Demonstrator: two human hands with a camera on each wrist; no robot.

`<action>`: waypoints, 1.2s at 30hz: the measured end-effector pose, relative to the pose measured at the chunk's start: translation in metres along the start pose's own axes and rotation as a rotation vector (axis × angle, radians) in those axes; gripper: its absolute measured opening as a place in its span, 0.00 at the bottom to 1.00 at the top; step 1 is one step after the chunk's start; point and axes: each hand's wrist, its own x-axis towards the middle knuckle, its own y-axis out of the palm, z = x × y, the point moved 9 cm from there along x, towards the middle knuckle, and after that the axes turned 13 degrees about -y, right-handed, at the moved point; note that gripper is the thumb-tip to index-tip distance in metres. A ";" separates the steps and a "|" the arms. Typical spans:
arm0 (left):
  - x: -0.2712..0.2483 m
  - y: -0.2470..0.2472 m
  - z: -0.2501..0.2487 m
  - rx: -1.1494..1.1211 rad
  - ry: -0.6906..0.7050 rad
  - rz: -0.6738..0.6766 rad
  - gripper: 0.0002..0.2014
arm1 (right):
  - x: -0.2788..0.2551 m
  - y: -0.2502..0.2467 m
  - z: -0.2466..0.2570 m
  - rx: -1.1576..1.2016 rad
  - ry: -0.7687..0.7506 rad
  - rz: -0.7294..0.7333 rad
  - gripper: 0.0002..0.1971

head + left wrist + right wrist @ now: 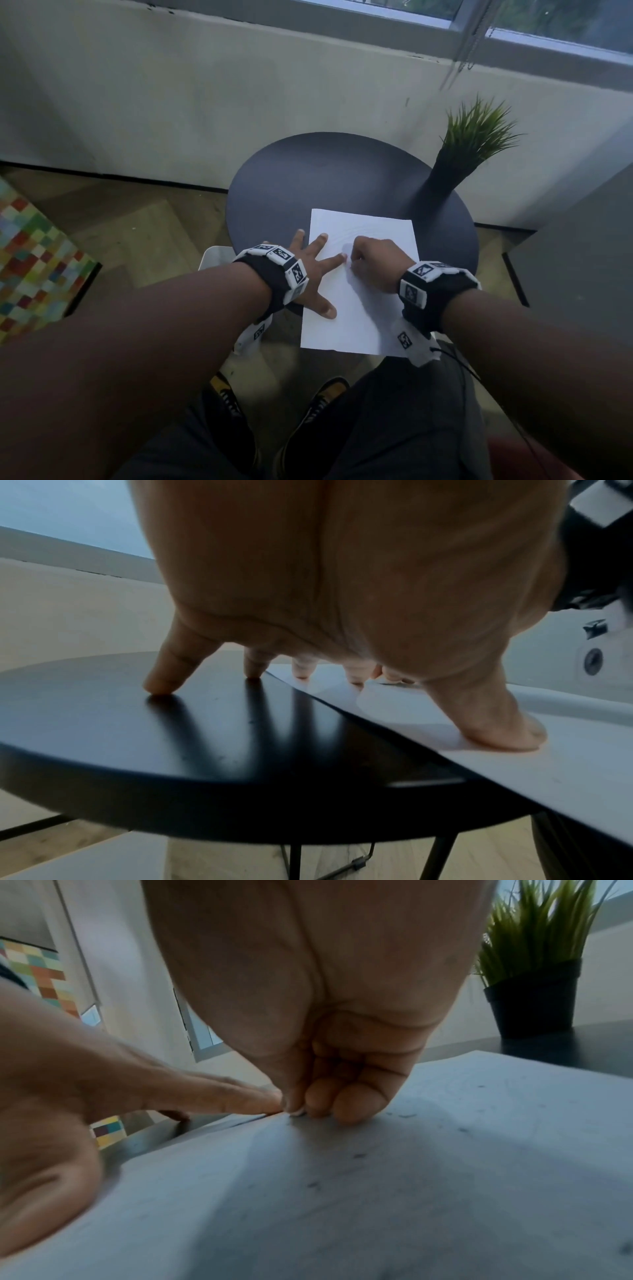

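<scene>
The white paper sheet [368,236] lies on the near half of the round dark desk [318,171], its near edge hanging past the rim. The left hand [311,265] is spread flat with straight fingers [164,674]: the outer two stand on the desk, the others and the thumb press the sheet. The right hand [373,263] has its fingers [352,1104] curled closed, tips down on the sheet, touching the left forefinger. A potted grass plant [476,137] stands at the desk's far right.

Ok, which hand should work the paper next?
Probably right: the right hand rests curled fingertips on the paper mid-sheet, while the left hand is spread wide, pinning the paper's left edge to the table.
</scene>
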 end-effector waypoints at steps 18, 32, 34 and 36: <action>0.008 -0.006 -0.004 0.031 0.022 0.000 0.60 | -0.020 0.032 0.042 -0.055 -0.295 0.128 0.06; 0.002 -0.010 -0.007 0.051 0.023 -0.006 0.60 | -0.007 0.012 -0.003 0.056 -0.113 0.058 0.04; 0.001 -0.010 -0.007 0.047 0.013 0.012 0.60 | -0.004 -0.005 -0.033 0.056 0.036 -0.036 0.06; 0.000 -0.010 -0.007 0.028 0.018 0.020 0.60 | -0.006 -0.002 -0.019 -0.005 -0.009 -0.044 0.05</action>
